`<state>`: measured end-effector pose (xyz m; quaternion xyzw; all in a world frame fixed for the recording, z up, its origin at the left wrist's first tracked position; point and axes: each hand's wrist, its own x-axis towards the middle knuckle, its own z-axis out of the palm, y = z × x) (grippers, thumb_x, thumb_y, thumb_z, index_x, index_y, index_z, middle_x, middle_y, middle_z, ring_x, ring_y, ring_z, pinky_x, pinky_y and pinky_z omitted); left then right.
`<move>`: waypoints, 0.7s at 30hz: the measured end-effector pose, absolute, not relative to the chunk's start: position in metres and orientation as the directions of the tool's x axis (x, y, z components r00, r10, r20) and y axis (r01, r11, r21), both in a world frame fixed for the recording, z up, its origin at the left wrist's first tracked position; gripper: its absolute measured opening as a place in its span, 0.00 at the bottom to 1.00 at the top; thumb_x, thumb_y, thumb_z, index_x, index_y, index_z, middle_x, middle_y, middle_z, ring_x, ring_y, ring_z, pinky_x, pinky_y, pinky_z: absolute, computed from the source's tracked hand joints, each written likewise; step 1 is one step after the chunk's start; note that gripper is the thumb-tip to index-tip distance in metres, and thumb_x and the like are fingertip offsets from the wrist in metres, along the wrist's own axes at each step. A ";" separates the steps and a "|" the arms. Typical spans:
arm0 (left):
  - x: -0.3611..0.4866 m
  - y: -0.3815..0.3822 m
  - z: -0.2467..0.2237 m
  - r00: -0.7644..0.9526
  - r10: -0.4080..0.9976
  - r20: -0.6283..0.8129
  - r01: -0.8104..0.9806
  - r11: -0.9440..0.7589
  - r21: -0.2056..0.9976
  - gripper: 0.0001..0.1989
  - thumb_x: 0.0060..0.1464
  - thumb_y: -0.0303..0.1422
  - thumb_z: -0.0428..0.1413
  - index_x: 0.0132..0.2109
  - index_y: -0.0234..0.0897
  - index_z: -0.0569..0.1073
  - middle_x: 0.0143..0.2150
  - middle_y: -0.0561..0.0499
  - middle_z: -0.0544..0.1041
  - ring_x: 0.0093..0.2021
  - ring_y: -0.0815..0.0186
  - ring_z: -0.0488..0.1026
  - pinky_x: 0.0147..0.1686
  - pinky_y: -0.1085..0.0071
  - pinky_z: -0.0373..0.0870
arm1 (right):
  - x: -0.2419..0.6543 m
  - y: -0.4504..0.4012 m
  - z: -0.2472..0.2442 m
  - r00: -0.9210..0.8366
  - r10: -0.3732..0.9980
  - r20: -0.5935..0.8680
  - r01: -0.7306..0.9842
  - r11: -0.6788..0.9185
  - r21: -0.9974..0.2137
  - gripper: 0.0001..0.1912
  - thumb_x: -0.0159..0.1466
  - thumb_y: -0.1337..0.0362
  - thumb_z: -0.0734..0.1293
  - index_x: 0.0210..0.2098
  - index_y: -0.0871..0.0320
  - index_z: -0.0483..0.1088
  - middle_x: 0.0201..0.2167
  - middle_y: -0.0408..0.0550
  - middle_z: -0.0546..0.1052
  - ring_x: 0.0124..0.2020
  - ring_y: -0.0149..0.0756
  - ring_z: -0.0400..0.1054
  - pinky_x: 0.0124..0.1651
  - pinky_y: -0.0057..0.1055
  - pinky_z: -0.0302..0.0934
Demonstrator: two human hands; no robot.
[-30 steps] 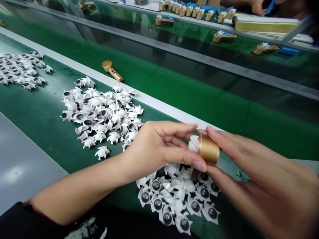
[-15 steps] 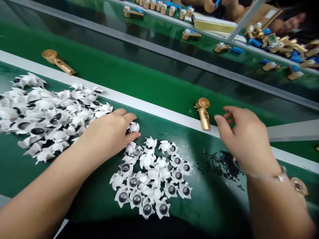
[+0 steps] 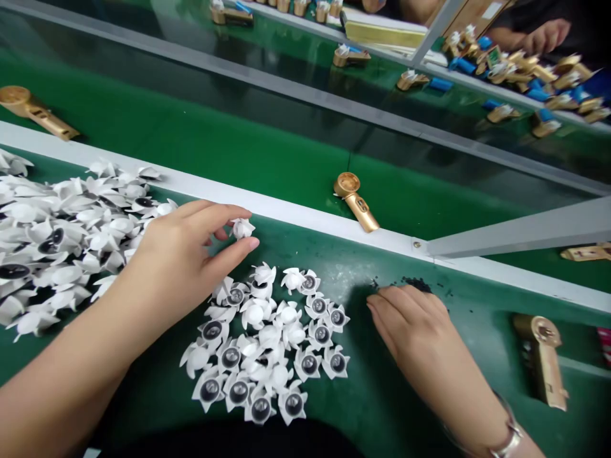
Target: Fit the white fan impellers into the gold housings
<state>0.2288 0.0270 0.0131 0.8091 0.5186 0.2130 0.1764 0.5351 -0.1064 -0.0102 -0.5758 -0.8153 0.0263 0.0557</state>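
My left hand (image 3: pixel 200 242) pinches a small white fan blade (image 3: pixel 242 228) between thumb and fingers, just above the green table. Below it lies a group of white fan blades (image 3: pixel 258 313), several turned with their dark round hubs up. To the left spreads a larger heap of white fan blades (image 3: pixel 71 235). My right hand (image 3: pixel 405 324) rests palm down at the small black pieces (image 3: pixel 417 284), its fingers pressed together. Whatever its fingertips hold is hidden. A gold fan housing (image 3: pixel 358 202) lies across the white strip beyond both hands.
Another gold housing (image 3: pixel 38 113) lies at the far left, and one with a round head (image 3: pixel 544 359) at the right. A grey metal post (image 3: pixel 520 226) slants in from the right. Across the bench, a co-worker's hand (image 3: pixel 547 37) is near piled gold housings (image 3: pixel 520 70).
My right hand has come down from beside the gold housing to the black pieces, and its fingers have closed. My left hand has drawn slightly left with the fan blade. The view has shifted right.
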 end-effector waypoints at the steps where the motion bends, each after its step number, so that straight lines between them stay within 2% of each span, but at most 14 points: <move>1: 0.231 0.025 0.016 0.355 0.923 0.149 0.738 -0.374 0.562 0.14 0.60 0.42 0.60 0.52 0.47 0.76 0.41 0.52 0.77 0.36 0.63 0.71 0.40 0.66 0.72 | 0.532 -0.102 -0.006 -0.332 0.943 0.028 0.940 0.333 -0.077 0.09 0.67 0.76 0.61 0.35 0.61 0.72 0.34 0.53 0.74 0.34 0.43 0.65 0.37 0.41 0.56; 3: 0.235 0.021 0.020 0.339 0.936 0.095 0.621 -0.299 0.725 0.15 0.58 0.42 0.63 0.51 0.47 0.76 0.39 0.52 0.77 0.36 0.64 0.73 0.37 0.69 0.73 | 0.528 -0.091 0.002 -0.319 0.948 -0.003 0.945 0.318 -0.082 0.11 0.66 0.77 0.61 0.29 0.60 0.69 0.30 0.52 0.72 0.31 0.41 0.62 0.35 0.40 0.53; 5: 0.240 0.014 0.023 0.359 0.933 0.008 0.433 -0.174 0.885 0.16 0.57 0.39 0.64 0.52 0.47 0.75 0.39 0.52 0.77 0.35 0.66 0.74 0.32 0.74 0.73 | 0.522 -0.077 0.011 -0.323 0.946 0.008 0.936 0.321 -0.147 0.10 0.65 0.76 0.62 0.29 0.59 0.67 0.29 0.50 0.71 0.31 0.40 0.63 0.35 0.39 0.55; 7: 0.246 0.006 0.025 0.410 0.911 -0.054 0.225 -0.043 0.973 0.17 0.56 0.34 0.65 0.53 0.46 0.75 0.39 0.53 0.76 0.33 0.70 0.74 0.28 0.79 0.72 | 0.513 -0.064 0.022 -0.333 0.942 0.051 0.910 0.335 -0.244 0.08 0.66 0.75 0.61 0.32 0.58 0.65 0.31 0.47 0.70 0.33 0.37 0.65 0.38 0.36 0.59; 8: 0.249 0.002 0.026 0.442 0.894 -0.071 0.128 0.015 0.992 0.18 0.56 0.32 0.65 0.53 0.46 0.75 0.38 0.53 0.76 0.31 0.72 0.73 0.27 0.80 0.71 | 0.506 -0.059 0.028 -0.326 0.941 0.091 0.881 0.337 -0.331 0.07 0.67 0.74 0.61 0.34 0.57 0.64 0.32 0.46 0.70 0.34 0.35 0.65 0.38 0.34 0.61; 11: 0.258 -0.009 0.027 0.546 0.830 -0.112 -0.134 0.219 0.966 0.19 0.55 0.24 0.64 0.52 0.43 0.77 0.34 0.55 0.76 0.29 0.76 0.72 0.28 0.83 0.72 | 0.483 -0.049 0.042 -0.262 0.943 0.206 0.682 0.332 -0.651 0.06 0.70 0.71 0.59 0.37 0.55 0.64 0.34 0.43 0.69 0.36 0.31 0.65 0.38 0.29 0.62; 13: 0.262 -0.013 0.025 0.597 0.790 -0.136 -0.282 0.365 0.887 0.19 0.54 0.21 0.64 0.52 0.42 0.77 0.35 0.55 0.78 0.31 0.76 0.75 0.31 0.83 0.74 | 0.470 -0.048 0.045 -0.253 0.940 0.230 0.550 0.335 -0.765 0.05 0.70 0.70 0.61 0.39 0.54 0.65 0.36 0.42 0.69 0.36 0.30 0.65 0.38 0.28 0.62; 17: 0.263 -0.016 0.020 0.644 0.747 -0.166 -0.412 0.522 0.747 0.19 0.53 0.19 0.66 0.50 0.40 0.78 0.35 0.55 0.79 0.34 0.77 0.78 0.35 0.84 0.75 | 0.460 -0.051 0.039 -0.277 0.931 0.236 0.579 0.358 -0.732 0.06 0.70 0.71 0.62 0.41 0.53 0.66 0.39 0.43 0.70 0.38 0.28 0.67 0.40 0.25 0.62; 21: 0.260 -0.018 0.018 0.638 0.738 -0.220 -0.370 0.545 0.752 0.20 0.50 0.21 0.68 0.49 0.39 0.78 0.33 0.56 0.80 0.32 0.78 0.79 0.36 0.84 0.76 | 0.462 -0.053 0.037 -0.297 0.905 0.305 0.642 0.426 -0.638 0.06 0.70 0.72 0.62 0.44 0.56 0.67 0.41 0.45 0.70 0.42 0.27 0.67 0.43 0.24 0.62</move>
